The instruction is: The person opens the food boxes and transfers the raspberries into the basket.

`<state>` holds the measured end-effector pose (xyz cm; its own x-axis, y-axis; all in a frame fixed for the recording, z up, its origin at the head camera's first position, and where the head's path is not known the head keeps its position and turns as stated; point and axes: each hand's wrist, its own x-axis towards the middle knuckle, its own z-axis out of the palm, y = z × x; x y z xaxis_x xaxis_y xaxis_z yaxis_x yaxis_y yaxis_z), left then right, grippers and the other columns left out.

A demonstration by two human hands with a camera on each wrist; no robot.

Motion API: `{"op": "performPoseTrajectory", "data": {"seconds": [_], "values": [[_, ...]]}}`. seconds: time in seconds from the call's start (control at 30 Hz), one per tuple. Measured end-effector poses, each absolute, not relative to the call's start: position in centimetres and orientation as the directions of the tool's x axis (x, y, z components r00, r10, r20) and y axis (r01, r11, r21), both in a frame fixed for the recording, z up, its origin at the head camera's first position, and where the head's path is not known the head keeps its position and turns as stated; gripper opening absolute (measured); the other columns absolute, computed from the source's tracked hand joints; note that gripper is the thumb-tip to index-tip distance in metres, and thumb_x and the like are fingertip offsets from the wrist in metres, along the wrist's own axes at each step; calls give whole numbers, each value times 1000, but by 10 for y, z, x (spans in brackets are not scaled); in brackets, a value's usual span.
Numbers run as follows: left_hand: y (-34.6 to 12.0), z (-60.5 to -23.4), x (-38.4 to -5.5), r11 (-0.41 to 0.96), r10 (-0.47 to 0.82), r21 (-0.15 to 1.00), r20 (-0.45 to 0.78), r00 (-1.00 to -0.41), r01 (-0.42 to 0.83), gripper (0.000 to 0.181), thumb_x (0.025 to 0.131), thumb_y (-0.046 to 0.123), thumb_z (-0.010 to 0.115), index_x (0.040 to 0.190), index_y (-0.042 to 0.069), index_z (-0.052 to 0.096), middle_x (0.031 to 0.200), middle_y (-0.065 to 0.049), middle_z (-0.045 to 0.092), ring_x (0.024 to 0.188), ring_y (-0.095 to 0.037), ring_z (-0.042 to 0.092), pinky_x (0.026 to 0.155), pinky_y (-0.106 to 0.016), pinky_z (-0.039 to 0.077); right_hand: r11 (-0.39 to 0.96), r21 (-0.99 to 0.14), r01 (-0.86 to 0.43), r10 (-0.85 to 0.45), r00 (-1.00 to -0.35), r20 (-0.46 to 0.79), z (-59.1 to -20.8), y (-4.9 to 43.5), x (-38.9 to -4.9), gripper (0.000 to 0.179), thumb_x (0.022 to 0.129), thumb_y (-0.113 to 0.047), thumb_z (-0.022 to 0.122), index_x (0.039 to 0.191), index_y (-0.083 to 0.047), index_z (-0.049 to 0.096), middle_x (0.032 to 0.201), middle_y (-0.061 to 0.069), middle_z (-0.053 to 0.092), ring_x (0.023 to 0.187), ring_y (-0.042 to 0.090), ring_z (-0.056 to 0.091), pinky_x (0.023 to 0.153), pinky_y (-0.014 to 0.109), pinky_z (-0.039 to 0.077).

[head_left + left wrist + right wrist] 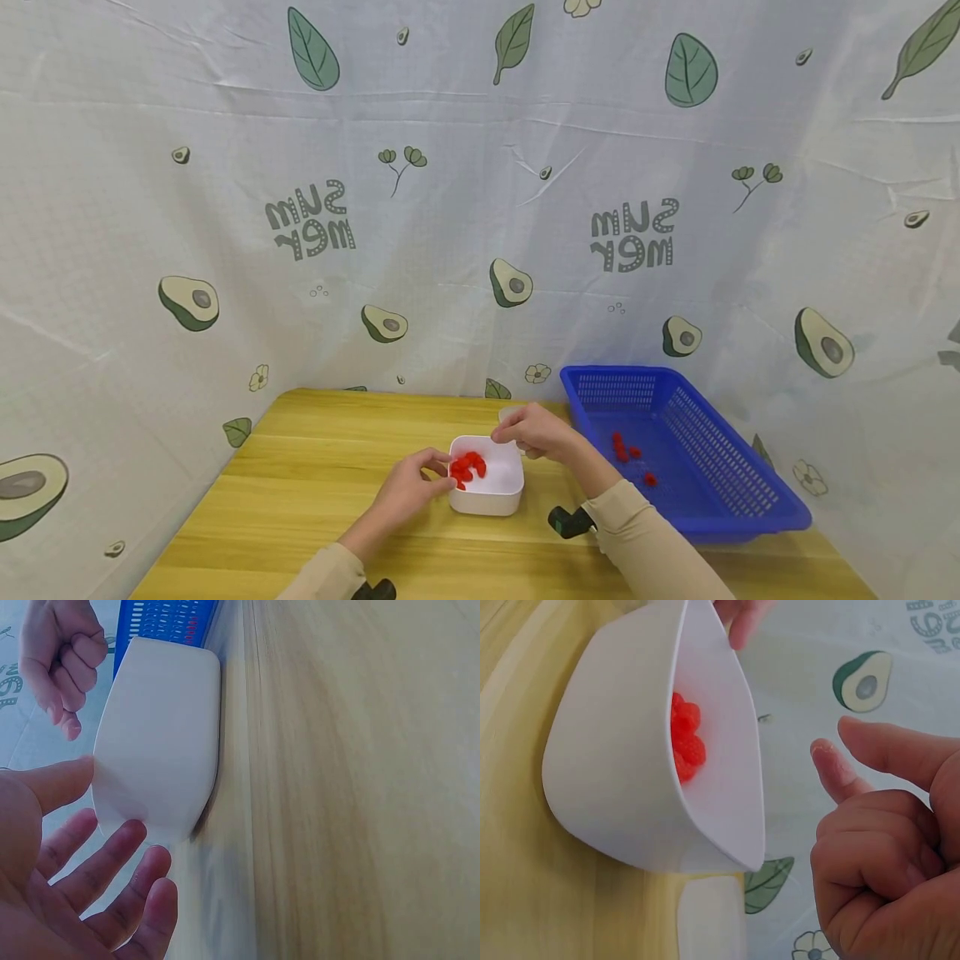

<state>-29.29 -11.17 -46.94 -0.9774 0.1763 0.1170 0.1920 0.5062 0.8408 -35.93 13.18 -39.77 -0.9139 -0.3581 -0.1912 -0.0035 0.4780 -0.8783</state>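
A white square box [487, 502] stands on the wooden table with several red raspberries [467, 469] inside, gathered toward its left side. My left hand [411, 483] is at the box's left side, its thumb and fingers spread and lightly touching the wall and rim. Over the box's back right corner hovers my right hand [536, 431]. In the right wrist view its thumb and index finger stand apart with nothing between them, while the other fingers [874, 844] are curled in. The raspberries [686, 739] show past the rim there.
A blue plastic basket [727, 523] with slotted walls stands at the right, holding several more raspberries [620, 450]. Behind the box lies a flat whitish piece [712, 919], partly hidden by my right hand in the head view. A printed curtain [465, 208] hangs behind the table [322, 467].
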Motion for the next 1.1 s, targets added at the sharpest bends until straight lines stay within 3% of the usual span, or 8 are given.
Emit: {"op": "performPoseTrajectory", "data": {"seconds": [0.27,0.57,1.1], "values": [[-113,-470,-293,504,176,842,120,-977,194,35,89,23,76,121,10,68,103,-1,69,84,-20,58,70,-34,48,549,-835,-22,-326,-926,-190,-404,116,-357,22,88,-17,77,102,-1,76,57,-2,39,46,12,30,46,21,28],[-113,-471,-295,494,174,846,127,-976,199,34,89,23,77,120,10,68,103,-2,70,83,-19,58,69,-33,48,511,-859,-10,-384,-898,-218,-411,104,-352,17,89,-10,72,102,2,74,55,-3,36,46,10,27,46,21,26],[-114,-472,-295,492,185,847,121,-975,199,34,89,26,78,119,13,70,102,0,70,82,-19,58,70,-33,49,624,-778,-78,-400,-887,-232,-428,81,-347,11,85,-12,74,84,-2,76,53,-3,34,44,12,25,44,23,23]]}}
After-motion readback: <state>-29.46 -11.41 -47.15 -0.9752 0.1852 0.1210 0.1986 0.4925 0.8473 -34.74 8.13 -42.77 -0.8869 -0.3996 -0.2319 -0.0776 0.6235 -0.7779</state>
